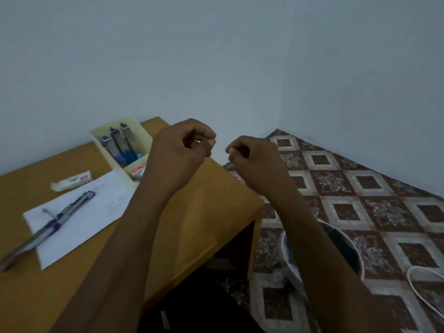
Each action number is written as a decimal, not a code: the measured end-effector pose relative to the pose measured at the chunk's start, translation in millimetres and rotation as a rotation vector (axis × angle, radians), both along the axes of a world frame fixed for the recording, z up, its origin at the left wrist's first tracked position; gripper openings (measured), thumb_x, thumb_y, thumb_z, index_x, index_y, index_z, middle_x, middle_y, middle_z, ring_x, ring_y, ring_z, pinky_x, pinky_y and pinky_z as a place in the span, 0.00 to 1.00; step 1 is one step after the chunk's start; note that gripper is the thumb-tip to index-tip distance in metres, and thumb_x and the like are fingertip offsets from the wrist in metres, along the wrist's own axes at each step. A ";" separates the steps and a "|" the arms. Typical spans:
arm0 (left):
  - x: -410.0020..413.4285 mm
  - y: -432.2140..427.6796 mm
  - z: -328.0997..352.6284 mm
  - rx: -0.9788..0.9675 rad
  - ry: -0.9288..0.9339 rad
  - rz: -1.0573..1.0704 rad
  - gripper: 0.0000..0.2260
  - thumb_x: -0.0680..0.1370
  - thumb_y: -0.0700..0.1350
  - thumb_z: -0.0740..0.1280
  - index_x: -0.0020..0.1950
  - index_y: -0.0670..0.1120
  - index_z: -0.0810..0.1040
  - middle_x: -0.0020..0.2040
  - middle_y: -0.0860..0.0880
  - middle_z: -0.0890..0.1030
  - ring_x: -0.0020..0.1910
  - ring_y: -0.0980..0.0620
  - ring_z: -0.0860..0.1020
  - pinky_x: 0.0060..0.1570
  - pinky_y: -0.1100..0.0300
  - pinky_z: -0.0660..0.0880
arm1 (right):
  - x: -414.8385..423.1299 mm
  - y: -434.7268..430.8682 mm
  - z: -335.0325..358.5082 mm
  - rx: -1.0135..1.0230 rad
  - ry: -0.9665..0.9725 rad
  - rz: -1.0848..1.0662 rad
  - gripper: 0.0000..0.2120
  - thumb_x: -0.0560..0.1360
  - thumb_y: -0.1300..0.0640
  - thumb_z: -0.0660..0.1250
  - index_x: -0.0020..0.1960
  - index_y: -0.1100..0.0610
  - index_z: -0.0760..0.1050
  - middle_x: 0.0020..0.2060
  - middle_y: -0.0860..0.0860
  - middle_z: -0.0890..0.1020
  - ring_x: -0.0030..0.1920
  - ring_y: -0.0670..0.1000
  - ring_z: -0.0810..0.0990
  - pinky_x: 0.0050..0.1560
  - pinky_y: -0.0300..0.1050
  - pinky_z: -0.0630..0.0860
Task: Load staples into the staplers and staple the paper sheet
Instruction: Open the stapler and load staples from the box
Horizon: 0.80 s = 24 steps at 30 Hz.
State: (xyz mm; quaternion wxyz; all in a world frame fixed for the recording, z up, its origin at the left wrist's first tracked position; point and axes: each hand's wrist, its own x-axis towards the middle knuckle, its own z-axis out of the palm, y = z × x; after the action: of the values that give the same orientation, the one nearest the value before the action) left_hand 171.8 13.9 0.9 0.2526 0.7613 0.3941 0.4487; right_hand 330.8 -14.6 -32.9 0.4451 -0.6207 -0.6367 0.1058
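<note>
Two hands, the left hand and right hand, hover curled above the table edge, pinching something tiny (staples, perhaps; too small to tell). Opened stapler lies on the paper sheet. Dropped pieces could fall floorward.

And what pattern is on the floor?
The floor has dark red-brown squares inside pale diamond borders, seen in the head view.

Head camera looks down, close over the table's right corner.
</note>
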 end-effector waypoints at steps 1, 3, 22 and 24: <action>-14.2 -1.9 4.9 0.000 -0.020 0.032 0.05 0.75 0.38 0.69 0.46 0.48 0.81 0.39 0.55 0.82 0.38 0.54 0.82 0.41 0.54 0.81 | -14.2 4.6 5.3 0.022 -0.002 0.042 0.07 0.75 0.61 0.62 0.45 0.58 0.80 0.38 0.48 0.82 0.35 0.44 0.76 0.37 0.31 0.69; -43.2 -4.9 13.0 0.010 -0.047 0.090 0.05 0.75 0.38 0.69 0.45 0.47 0.81 0.39 0.51 0.83 0.37 0.53 0.82 0.40 0.54 0.81 | -43.4 13.7 13.9 0.050 -0.019 0.103 0.07 0.74 0.60 0.62 0.44 0.57 0.80 0.37 0.49 0.82 0.35 0.46 0.77 0.37 0.32 0.70; -289.7 16.5 -38.3 -0.118 0.069 0.600 0.09 0.75 0.39 0.68 0.40 0.53 0.80 0.41 0.57 0.81 0.41 0.58 0.79 0.41 0.64 0.75 | -273.6 102.2 -20.7 -0.110 -0.283 0.573 0.10 0.74 0.63 0.63 0.54 0.57 0.77 0.49 0.55 0.80 0.50 0.54 0.76 0.52 0.48 0.74; -297.9 26.2 -46.3 -0.129 0.110 0.604 0.08 0.75 0.39 0.68 0.41 0.53 0.79 0.40 0.59 0.80 0.40 0.59 0.78 0.40 0.69 0.72 | -278.6 115.5 -27.7 -0.113 -0.322 0.559 0.12 0.74 0.62 0.64 0.56 0.55 0.75 0.53 0.53 0.78 0.54 0.54 0.73 0.55 0.48 0.71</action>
State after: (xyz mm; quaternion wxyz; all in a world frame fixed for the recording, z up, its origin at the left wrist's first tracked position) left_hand -126.1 40.1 -45.4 0.1340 0.6151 0.6434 0.4357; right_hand 52.2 100.9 -60.6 0.2572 -0.4543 -0.8378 0.1597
